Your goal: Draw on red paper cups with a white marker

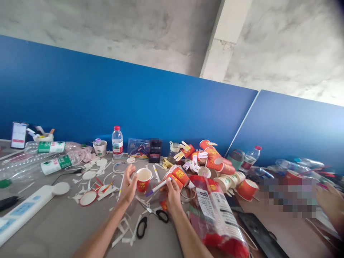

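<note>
My right hand [173, 193] grips a white marker [159, 187] with a purple end, held at a slant with that end pointing down to the left. My left hand [129, 185] is open, fingers raised and apart, beside a red paper cup [143, 180]. The cup stands upright with its pale inside showing; I cannot tell whether the thumb touches it. Below and between my hands lie black-handled scissors [152, 214], blades spread. Another marker [156, 174] rests behind the cup, and several red cups [177, 175] lie on their sides close to my right hand.
Paper scraps and a cut-out disc [88, 197] litter the left side. A power strip [29, 211] lies at the front left. A water bottle [117, 142] stands at the back. A bag of paper cups [215, 215] lies right of my arm. Another person's hand [331, 202] is at the far right.
</note>
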`<state>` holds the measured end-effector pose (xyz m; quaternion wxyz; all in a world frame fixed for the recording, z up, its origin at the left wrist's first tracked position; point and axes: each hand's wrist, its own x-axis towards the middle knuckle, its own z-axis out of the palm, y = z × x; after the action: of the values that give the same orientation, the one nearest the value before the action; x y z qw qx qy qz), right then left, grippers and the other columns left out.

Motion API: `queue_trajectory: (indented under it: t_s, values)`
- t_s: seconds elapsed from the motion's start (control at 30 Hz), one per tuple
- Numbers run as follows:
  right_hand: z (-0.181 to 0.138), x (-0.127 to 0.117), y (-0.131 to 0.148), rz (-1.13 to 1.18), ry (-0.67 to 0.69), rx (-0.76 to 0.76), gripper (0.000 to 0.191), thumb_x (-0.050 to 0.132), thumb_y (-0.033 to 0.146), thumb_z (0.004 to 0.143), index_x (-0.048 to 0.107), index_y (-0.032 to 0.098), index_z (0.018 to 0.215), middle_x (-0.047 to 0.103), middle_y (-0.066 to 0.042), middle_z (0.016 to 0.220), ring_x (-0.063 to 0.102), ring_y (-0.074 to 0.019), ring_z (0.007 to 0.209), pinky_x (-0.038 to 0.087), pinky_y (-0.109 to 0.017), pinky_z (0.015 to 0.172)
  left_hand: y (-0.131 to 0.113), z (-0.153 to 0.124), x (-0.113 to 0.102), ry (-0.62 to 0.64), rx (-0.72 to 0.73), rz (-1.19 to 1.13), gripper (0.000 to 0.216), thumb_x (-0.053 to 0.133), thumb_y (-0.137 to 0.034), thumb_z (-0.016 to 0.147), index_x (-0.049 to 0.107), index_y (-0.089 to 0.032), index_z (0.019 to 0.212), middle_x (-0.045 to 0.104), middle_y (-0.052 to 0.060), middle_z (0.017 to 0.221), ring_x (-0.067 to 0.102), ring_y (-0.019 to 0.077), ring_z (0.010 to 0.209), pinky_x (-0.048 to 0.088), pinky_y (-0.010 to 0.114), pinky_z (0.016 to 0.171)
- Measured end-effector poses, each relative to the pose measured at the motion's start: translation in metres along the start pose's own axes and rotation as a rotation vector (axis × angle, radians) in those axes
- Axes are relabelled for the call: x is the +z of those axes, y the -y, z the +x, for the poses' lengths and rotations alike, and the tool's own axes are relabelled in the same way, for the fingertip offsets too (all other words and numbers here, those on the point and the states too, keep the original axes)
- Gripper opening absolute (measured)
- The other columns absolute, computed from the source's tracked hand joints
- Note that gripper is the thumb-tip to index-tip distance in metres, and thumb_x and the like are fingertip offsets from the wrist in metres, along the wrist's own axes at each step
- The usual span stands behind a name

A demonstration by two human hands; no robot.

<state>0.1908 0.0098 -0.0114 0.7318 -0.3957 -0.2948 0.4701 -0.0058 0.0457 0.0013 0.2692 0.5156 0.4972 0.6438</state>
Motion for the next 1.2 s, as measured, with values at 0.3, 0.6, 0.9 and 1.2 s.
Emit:
queue_trajectory:
  t_s: [0.3, 0.6, 0.9, 1.2]
  values:
    - [-0.003, 0.008, 0.005, 0.064, 0.080, -0.054, 0.053, 0.099, 0.072, 0.074, 0.073, 0.026, 0.079, 0.072, 0.001, 0.063, 0.055, -0.0151, 0.051, 0.044, -0.031, 0.053, -0.064, -0.032, 0.003, 0.654, 0.071, 0.251, 0.029, 0.067, -0.044, 0.091, 0.083, -0.026, 0.106, 0.093, 0.010, 0.108, 0.088, 0.0317, 0.101, 0.070, 0.045, 0.099]
    - [-0.002, 0.016, 0.011, -0.024, 0.171, -0.128, 0.063, 0.095, 0.083, 0.075, 0.063, 0.030, 0.066, 0.059, 0.005, 0.051, 0.043, -0.0146, 0.046, 0.039, -0.029, 0.048, -0.022, -0.048, 0.018, 0.714, -0.027, 0.398, 0.039, 0.057, -0.044, 0.089, 0.089, -0.027, 0.102, 0.095, 0.011, 0.103, 0.088, 0.0385, 0.111, 0.071, 0.049, 0.106]
    - [-0.007, 0.015, 0.007, -0.081, 0.266, -0.117, 0.064, 0.094, 0.087, 0.074, 0.071, 0.028, 0.066, 0.065, 0.002, 0.056, 0.053, -0.0173, 0.055, 0.052, -0.031, 0.059, 0.023, -0.056, 0.017, 0.614, -0.053, 0.267, 0.030, 0.054, -0.047, 0.087, 0.079, -0.032, 0.091, 0.091, 0.010, 0.094, 0.088, 0.0366, 0.096, 0.073, 0.048, 0.095]
    - [-0.019, 0.010, 0.011, -0.151, 0.350, -0.140, 0.060, 0.099, 0.085, 0.072, 0.084, 0.027, 0.070, 0.080, -0.005, 0.074, 0.070, -0.0228, 0.073, 0.064, -0.038, 0.080, 0.010, -0.067, 0.023, 0.474, 0.022, 0.099, 0.035, 0.062, -0.047, 0.085, 0.085, -0.030, 0.106, 0.091, 0.015, 0.108, 0.086, 0.0422, 0.116, 0.072, 0.057, 0.107]
